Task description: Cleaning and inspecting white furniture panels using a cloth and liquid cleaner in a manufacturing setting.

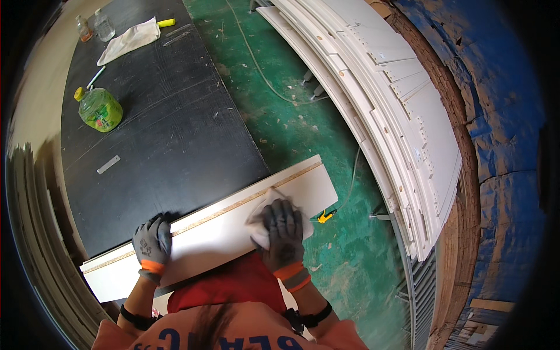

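A long white board [204, 240] with a raw chipboard groove along it lies aslant across the near edge of a black-topped table. My left hand [152, 242], in a grey glove with an orange cuff, grips its far edge toward the left end, fingers curled over. On the board's right part, my right hand [281, 230], gloved the same way, presses a crumpled white cloth [306, 224] flat against the white face. The cloth and right fingertips look slightly blurred.
The black table [169, 128] carries a green-labelled jug [102, 111], a metal strip [108, 164], a pale rag [131, 42] and two bottles [104, 26]. At right, white panels [373, 111] are stacked above the green floor [344, 262]. A yellow air gun [326, 216] hangs near the board's right end.
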A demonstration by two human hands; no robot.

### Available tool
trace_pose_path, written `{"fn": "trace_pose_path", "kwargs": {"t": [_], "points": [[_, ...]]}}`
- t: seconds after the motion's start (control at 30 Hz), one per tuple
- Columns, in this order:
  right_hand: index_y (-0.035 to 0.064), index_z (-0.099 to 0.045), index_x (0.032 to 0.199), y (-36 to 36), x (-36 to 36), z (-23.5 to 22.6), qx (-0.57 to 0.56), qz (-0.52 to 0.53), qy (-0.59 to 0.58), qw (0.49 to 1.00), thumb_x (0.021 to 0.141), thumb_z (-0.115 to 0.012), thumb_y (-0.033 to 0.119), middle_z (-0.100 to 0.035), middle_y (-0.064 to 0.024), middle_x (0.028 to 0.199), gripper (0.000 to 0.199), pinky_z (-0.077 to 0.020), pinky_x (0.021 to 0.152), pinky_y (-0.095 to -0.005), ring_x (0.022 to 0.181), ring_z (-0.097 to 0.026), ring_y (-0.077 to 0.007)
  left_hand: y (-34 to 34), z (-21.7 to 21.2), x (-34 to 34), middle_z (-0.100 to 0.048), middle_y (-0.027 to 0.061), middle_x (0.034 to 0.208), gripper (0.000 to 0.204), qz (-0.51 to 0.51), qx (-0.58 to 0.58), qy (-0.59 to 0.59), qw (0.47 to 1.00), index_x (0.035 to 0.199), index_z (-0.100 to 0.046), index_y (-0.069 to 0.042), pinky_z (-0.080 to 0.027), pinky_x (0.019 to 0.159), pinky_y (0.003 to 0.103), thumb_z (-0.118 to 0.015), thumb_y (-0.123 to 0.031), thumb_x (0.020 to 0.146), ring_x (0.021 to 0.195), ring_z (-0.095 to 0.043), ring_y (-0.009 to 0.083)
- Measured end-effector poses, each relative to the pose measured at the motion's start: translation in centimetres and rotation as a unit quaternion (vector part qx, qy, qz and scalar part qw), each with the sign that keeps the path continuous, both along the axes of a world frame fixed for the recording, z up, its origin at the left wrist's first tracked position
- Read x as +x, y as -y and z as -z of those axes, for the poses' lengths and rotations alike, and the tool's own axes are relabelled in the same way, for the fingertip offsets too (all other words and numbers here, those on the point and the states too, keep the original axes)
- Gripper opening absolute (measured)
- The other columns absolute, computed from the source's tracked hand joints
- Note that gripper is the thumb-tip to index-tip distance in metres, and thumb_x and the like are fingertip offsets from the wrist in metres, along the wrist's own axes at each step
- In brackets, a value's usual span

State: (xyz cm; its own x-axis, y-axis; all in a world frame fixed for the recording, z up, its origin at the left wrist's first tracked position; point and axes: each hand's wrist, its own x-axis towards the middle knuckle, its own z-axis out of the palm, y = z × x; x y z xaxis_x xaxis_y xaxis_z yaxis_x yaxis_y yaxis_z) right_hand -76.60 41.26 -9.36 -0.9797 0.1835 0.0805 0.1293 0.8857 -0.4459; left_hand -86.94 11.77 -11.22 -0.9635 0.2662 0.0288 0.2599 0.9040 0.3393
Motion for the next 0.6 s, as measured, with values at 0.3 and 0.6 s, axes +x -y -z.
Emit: {"fn": "trace_pose_path", "kwargs": {"t": [0.3, 0.6], "points": [[0.0040, -0.052, 0.122, -4.0, -2.5, -1.6, 0.059, 0.112, -0.014, 0.992, 0.081, -0.067, 0.029, -0.050, -0.0184, 0.128, 0.050, -0.0308, 0.106, -0.0478, 0.124, -0.043, -0.0372, 0.3, -0.4, -0.2, -0.067, 0.0157, 0.098, 0.032, -0.011, -0.014, 0.009, 1.000, 0.104, -0.068, -0.005, -0.044, 0.085, 0.045, -0.050, -0.027, 0.090, 0.089, -0.060, 0.0358], [-0.0029, -0.049, 0.120, -7.7, -4.1, -0.5, 0.132, 0.192, -0.127, 0.964, 0.082, -0.065, 0.017, -0.057, -0.0200, 0.116, 0.046, -0.0387, 0.097, -0.0466, 0.110, -0.051, -0.0383, -0.1, -1.5, -0.4, -0.068, 0.0125, 0.103, 0.028, 0.012, 0.020, 0.008, 1.000, 0.101, -0.069, -0.008, -0.045, 0.087, 0.043, -0.055, -0.029, 0.088, 0.095, -0.062, 0.0325]]}}
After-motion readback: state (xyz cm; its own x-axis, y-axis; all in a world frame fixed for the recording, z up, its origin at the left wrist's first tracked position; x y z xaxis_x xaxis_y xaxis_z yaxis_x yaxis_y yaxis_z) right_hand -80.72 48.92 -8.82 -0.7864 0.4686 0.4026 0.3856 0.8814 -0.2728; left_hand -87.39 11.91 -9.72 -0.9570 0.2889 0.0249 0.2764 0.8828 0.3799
